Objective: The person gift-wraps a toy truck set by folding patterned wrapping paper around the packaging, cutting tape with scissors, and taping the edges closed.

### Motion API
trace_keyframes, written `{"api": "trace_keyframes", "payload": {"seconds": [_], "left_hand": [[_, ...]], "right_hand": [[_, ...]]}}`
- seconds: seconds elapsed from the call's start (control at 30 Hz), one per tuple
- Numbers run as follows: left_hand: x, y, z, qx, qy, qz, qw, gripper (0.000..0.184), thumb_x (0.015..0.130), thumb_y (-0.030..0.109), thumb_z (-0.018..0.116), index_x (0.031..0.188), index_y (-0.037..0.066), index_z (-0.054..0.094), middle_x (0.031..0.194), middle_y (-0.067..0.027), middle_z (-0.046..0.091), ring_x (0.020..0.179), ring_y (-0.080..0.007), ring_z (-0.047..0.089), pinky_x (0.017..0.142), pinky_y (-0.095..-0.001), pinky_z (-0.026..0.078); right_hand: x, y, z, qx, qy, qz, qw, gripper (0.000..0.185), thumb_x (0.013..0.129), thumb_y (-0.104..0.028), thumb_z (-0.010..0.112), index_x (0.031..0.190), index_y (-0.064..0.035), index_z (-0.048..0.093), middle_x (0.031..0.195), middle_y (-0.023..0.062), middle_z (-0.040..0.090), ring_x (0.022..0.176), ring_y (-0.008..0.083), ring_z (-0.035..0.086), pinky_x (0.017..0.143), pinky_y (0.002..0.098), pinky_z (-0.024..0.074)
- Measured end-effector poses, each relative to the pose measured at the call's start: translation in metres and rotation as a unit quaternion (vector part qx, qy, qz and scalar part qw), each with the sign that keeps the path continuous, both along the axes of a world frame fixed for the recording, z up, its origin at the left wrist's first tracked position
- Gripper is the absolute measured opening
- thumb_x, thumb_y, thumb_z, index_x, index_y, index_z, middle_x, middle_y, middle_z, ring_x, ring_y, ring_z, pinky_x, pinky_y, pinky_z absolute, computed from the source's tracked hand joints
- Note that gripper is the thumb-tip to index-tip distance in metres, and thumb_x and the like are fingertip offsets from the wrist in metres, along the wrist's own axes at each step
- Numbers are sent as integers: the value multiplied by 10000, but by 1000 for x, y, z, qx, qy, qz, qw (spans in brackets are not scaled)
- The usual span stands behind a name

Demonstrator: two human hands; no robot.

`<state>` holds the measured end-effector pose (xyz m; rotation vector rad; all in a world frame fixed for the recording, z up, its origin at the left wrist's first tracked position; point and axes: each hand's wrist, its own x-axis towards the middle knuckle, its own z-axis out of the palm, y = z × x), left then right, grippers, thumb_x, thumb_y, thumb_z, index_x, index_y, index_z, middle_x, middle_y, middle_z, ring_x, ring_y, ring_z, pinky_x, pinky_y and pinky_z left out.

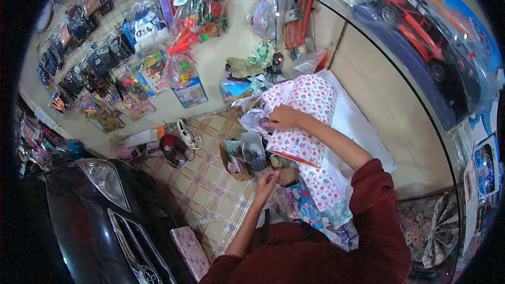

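Note:
My right hand [285,118] reaches across a stack of white floral-print wrapping paper or wrapped bundles [314,94]. Its fingers bend down around a crumpled, pale greyish bunch of paper or plastic [254,119] at the left end of the stack. Lower down, my left hand [267,183] hovers palm inward with loosely bent fingers and nothing visible in it. Below the hands, a small cardboard box [236,164] on the tiled floor holds a patterned item. More floral paper [322,186] and a blue printed package [303,204] lie near my body.
A glass-topped counter [386,55] curves along the right, bearing a packaged red toy car [415,26]. At lower left stands a black toy car [100,221]. Bagged goods hang on the wall [210,73]. White sandals [188,134] and a pink floral box [189,252] rest on the floor.

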<state>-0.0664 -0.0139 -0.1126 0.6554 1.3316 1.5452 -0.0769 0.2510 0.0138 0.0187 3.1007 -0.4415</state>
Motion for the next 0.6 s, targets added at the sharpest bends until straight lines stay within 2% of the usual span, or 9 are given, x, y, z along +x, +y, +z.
{"api": "trace_keyframes", "payload": {"seconds": [0.07,0.1,0.2,0.3,0.33,0.37,0.5,0.6], "left_hand": [[-9,0,17,-15,-3,1,1000,333,928,333,523,1048,33,601,909,-43,640,811,-130,590,726,-241,433],[-13,5,13,1,-15,25,1000,309,935,300,518,1011,13,605,845,-35,634,780,-97,579,718,-226,444],[-25,17,7,-8,-30,93,995,335,941,331,491,1006,24,608,840,-31,639,756,-91,572,690,-220,436],[-45,34,-4,-40,-52,74,995,368,947,361,458,1013,30,604,823,-34,642,734,-96,569,669,-219,432],[-52,43,-8,-42,-92,57,993,396,948,390,433,1060,42,585,871,-47,644,723,-108,571,659,-223,434],[-57,50,-12,-23,-116,25,993,415,947,408,426,1089,46,572,909,-58,641,744,-121,584,675,-237,447],[-60,76,-6,47,-190,-143,970,511,930,485,421,1213,67,500,1109,-91,595,933,-184,601,796,-317,475],[-40,98,15,-7,-194,-155,969,577,919,522,409,1299,88,428,1241,-100,526,1111,-236,531,915,-386,437]], "right_hand": [[-3,1,-4,8,-21,20,1000,402,854,-376,495,697,-29,626,689,176,606,667,362,595,627,463,451],[-5,1,-7,22,-44,3,999,411,849,-377,485,685,-30,631,677,183,607,644,373,589,618,472,454],[-8,3,-7,16,-44,0,999,401,846,-365,486,683,-28,629,675,192,607,642,378,587,623,475,458],[-7,6,9,-39,20,-15,999,383,844,-315,496,641,-7,598,654,197,597,625,377,581,615,479,452],[-2,2,20,-60,37,-23,997,380,846,-302,497,633,-2,591,651,197,596,619,377,579,613,479,449],[3,1,32,-27,92,28,995,348,856,-256,490,635,-2,577,642,183,579,618,360,563,654,456,435],[23,-3,66,-29,148,16,988,261,879,-194,473,689,-26,536,648,132,534,665,295,535,748,394,383],[39,-12,75,-49,220,4,974,247,880,-178,476,692,-24,519,653,118,524,677,283,530,760,382,377]]}}
